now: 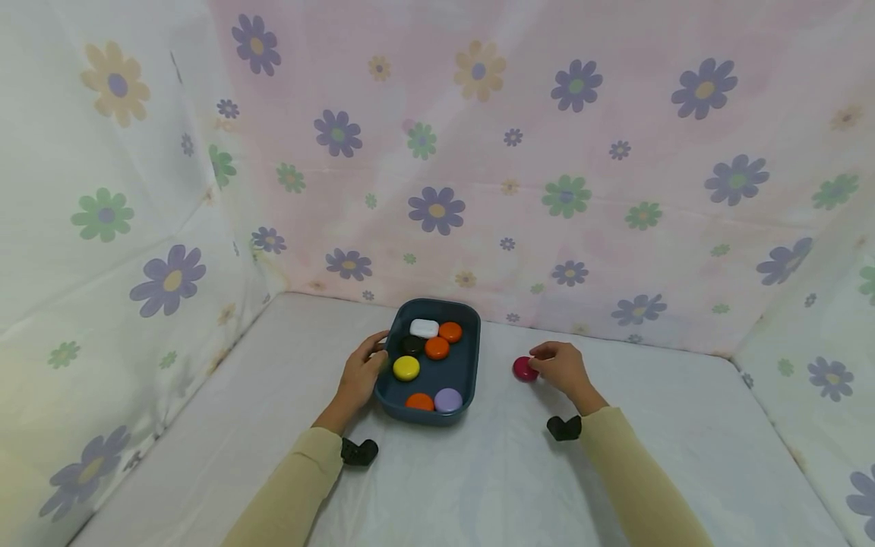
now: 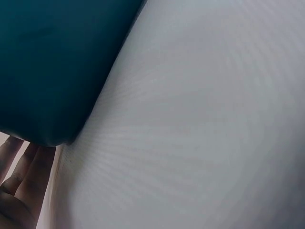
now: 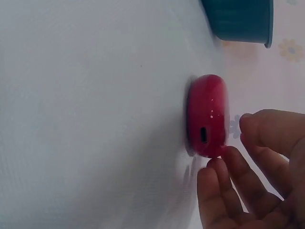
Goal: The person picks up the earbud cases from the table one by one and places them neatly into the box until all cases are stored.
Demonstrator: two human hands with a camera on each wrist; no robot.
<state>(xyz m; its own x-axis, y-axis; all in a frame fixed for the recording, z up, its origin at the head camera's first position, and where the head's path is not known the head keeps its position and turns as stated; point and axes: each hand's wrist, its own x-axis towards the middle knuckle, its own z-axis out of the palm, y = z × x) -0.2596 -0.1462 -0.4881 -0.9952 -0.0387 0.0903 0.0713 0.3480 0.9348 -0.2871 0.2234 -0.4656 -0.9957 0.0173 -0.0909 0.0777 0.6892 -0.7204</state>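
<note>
Fingers (image 3: 248, 179) of your right hand (image 1: 563, 368) are parted and lightly bent, tips at the edge of the red case (image 1: 522, 369) without a grip; the case lies on the counter (image 1: 451, 486) at that hand's nine o'clock. The step appears to be a pick-up, calling for a pinch. Your right hand slants, wrist toward four o'clock; your left hand (image 1: 358, 377), loosely spread, touches the tray's (image 1: 454, 374) nine o'clock side.

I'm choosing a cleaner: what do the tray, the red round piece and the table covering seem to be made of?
Tray: probably plastic with a soft sheen, going by its rounded, moulded-looking corners. Red round piece: likely glossy plastic, since its curved shell shows small glints. Table covering: flexible sheeting by its faint creases, fairly matt; fabric or plastic, I can't tell.
</note>
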